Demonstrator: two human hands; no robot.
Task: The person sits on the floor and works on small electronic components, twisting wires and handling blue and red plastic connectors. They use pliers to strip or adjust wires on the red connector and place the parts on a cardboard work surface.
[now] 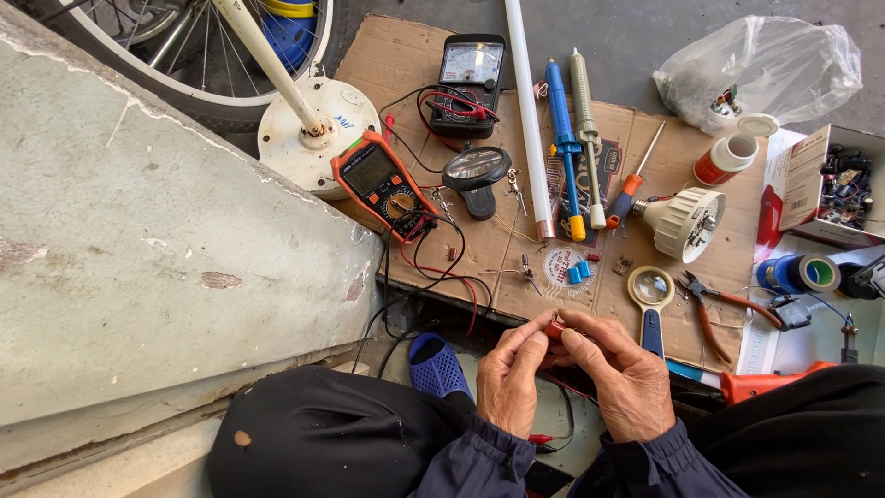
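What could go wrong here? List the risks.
1. The small red part is pinched only by the fingertips of the left hand and right hand, above a gap at the cardboard edge; dropped, it might be hard to find.
2. Meter leads trail near the wrists and could snag, tugging the orange multimeter.

Improvised electronics repair spot on a concrete floor, outdoors or in a garage

Flattened cardboard [553, 267] serves as the bench; on it lie an orange digital multimeter [383, 182], an analogue meter [470, 78], two desoldering pumps [576, 138], pliers [714, 309], a magnifier [651, 290] and an opened lamp bulb [687, 221]; a bicycle wheel [175, 65] stands nearby
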